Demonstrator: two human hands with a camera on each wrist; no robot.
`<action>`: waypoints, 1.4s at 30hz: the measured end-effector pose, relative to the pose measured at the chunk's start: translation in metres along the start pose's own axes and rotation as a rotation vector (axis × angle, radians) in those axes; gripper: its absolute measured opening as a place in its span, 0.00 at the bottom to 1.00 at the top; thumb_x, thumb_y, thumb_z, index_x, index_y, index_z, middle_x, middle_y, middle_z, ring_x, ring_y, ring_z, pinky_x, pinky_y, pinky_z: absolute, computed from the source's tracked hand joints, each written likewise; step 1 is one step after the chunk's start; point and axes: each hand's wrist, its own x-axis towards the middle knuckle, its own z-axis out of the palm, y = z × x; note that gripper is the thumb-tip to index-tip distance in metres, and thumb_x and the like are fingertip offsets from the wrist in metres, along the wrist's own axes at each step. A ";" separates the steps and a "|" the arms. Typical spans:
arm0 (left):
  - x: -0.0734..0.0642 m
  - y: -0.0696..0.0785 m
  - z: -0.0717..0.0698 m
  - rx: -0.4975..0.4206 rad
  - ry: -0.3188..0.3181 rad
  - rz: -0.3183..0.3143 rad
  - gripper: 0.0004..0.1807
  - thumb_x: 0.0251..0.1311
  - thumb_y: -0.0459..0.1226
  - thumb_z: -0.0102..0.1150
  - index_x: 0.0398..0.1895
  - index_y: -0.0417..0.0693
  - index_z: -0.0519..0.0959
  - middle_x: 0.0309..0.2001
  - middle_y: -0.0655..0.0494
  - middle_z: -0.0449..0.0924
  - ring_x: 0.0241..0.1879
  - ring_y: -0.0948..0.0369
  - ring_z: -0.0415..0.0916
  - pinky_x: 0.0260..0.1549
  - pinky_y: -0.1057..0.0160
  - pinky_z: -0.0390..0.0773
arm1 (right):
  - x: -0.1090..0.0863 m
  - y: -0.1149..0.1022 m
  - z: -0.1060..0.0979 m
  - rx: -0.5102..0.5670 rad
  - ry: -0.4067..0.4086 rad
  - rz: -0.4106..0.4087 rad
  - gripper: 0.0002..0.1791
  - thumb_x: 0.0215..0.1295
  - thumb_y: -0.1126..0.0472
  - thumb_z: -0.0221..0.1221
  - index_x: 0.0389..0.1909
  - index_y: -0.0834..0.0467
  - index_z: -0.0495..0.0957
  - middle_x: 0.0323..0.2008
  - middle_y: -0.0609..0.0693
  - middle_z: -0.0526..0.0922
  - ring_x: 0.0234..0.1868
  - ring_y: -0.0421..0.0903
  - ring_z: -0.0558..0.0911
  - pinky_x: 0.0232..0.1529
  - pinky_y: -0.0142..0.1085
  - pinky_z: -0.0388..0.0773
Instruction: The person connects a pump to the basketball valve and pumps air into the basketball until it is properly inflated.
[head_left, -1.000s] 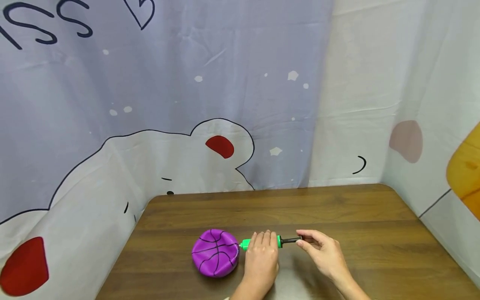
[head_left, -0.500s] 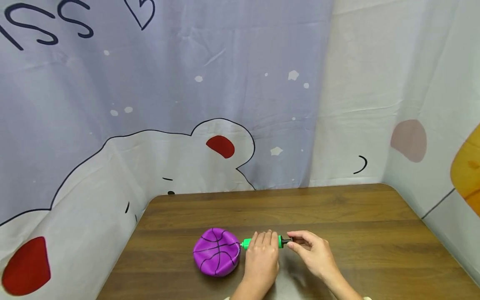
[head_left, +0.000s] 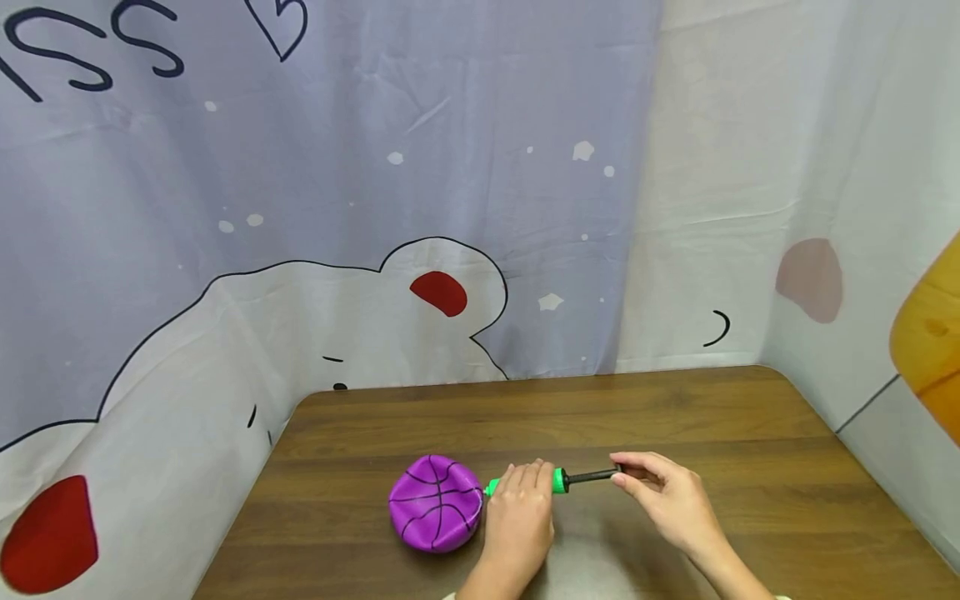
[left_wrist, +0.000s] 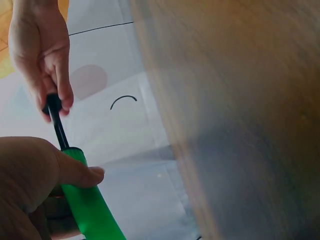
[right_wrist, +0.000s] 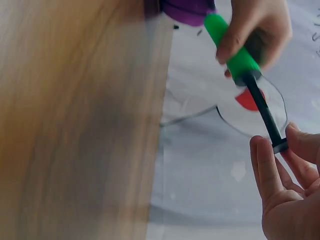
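A purple ball with black basketball lines, dented and partly flat, sits left of my hands in the head view. The tip of a green hand pump meets its right side. My left hand grips the pump's green barrel, thumb along one side in the left wrist view. My right hand pinches the black end of the plunger rod between thumb and fingers. A good length of rod shows out of the barrel. Most of the barrel is hidden under the left hand in the head view.
Both hands work over a brown wooden table. Behind it and along its sides hangs a printed cloth with bear drawings, stars and lettering.
My right hand first pushed the plunger leftward into the barrel, then drew it back out to the right, further than at the start. The left hand stays on the barrel.
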 end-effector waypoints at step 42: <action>0.001 0.001 -0.002 0.058 -0.023 0.025 0.26 0.34 0.36 0.76 0.44 0.45 0.85 0.42 0.53 0.88 0.41 0.57 0.84 0.50 0.53 0.85 | -0.002 -0.010 0.052 0.161 -0.043 0.101 0.14 0.56 0.71 0.70 0.45 0.62 0.85 0.43 0.58 0.87 0.40 0.41 0.87 0.42 0.27 0.85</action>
